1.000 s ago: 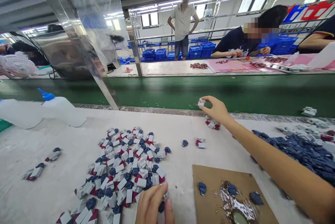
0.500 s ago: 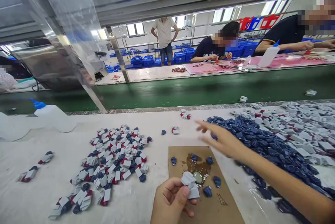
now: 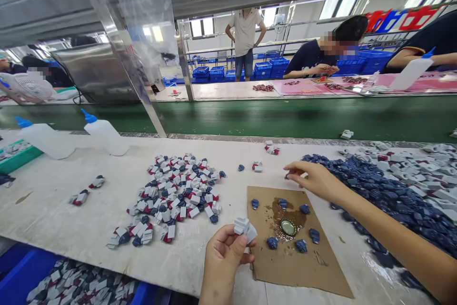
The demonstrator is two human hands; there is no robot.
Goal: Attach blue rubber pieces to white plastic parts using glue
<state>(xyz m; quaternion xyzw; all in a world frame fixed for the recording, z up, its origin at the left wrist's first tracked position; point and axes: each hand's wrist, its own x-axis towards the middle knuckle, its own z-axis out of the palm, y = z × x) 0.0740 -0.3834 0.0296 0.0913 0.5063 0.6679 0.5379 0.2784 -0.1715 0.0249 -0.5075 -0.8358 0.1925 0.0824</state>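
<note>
My left hand (image 3: 225, 252) pinches a light grey stepped plastic piece (image 3: 244, 229) over the left edge of a brown cardboard sheet (image 3: 262, 267). Beyond the sheet's far right corner is my right hand (image 3: 310, 179), its thumb and fingers closed on a small dark piece (image 3: 286, 176), mostly hidden by the fingertips. Several dark blue pieces (image 3: 314, 235) lie spaced out on the cardboard around a bottle cap (image 3: 288, 227) in a wet brown patch (image 3: 296, 212). Thin pins (image 3: 320, 258) rest near its right side.
Joined grey, red and blue pieces (image 3: 178, 191) form a heap at left. A blue pile (image 3: 374, 200) and a grey pile (image 3: 421, 167) spread at right. White squeeze bottles (image 3: 107, 138) stand back left; a blue bin (image 3: 21, 281) sits below. Across the green belt (image 3: 250, 119), co-workers (image 3: 314, 57) sit.
The view has swung left and down, bringing the blue bin into sight. My right hand's spread fingers have closed on a small dark piece. My left hand still holds the grey piece.
</note>
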